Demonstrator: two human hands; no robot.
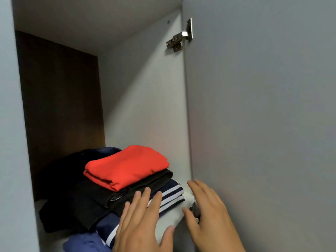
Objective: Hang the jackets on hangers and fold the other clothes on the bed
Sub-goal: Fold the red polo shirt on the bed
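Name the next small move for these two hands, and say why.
Probably draw both hands back: the left hand and right hand are open and hold nothing, and the folded red garment already lies stacked on the folded black garment and the navy white-striped garment.

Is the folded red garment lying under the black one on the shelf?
No, the red garment lies on top, directly above the black garment.

Red top [127, 165] (navy garment [174, 191] white-striped)

Left hand [143, 224] and right hand [209, 215] both reach forward, fingers [156, 199] straight
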